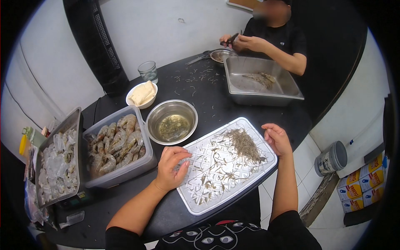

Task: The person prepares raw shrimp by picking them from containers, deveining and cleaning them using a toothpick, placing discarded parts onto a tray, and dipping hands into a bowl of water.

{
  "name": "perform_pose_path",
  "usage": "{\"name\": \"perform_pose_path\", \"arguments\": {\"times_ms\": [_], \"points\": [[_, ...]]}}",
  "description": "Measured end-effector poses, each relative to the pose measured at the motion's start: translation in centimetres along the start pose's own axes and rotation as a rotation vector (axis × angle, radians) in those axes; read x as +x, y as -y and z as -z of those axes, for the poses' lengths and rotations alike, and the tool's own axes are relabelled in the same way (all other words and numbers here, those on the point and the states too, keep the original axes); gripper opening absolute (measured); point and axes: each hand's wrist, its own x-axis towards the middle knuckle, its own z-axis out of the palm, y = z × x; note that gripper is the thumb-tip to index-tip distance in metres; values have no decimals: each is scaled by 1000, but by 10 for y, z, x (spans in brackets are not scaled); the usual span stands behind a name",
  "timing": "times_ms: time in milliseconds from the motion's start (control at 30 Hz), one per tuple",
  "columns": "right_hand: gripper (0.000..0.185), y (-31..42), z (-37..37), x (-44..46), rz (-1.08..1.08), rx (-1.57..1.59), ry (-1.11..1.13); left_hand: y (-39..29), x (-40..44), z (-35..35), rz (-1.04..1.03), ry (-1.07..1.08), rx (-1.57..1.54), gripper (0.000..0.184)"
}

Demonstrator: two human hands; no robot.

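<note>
A white ribbed tray (pixel 196 204) lies at the table's near edge in front of me. Thin shrimp trimmings, like legs and feelers, are scattered over it, with a tangled heap (pixel 243 146) at its far right. My left hand (pixel 171 166) is at the tray's left edge, thumb apart from the fingers, holding nothing. Beside the right rim is my right hand (pixel 278 141), its fingers loosely bent and apart with nothing visible in them. Left of the tray stands a clear plastic tub (pixel 146 160) of whole shrimp. A steel bowl (pixel 189 109) holds cloudy liquid and trimmings.
At far left, a steel pan (pixel 77 125) holds shrimp and ice. A white bowl with folded cloth (pixel 142 93) and a glass (pixel 148 71) stand behind. Across the table, a person (pixel 275 46) handles a dark tool over a steel pan (pixel 250 98). A bucket (pixel 331 159) stands right.
</note>
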Motion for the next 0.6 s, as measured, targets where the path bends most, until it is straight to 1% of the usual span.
{"name": "perform_pose_path", "arguments": {"times_ms": [600], "points": [[19,0,1,0,-8,-41,-1,0,0,-1,-24,1,12,21]]}}
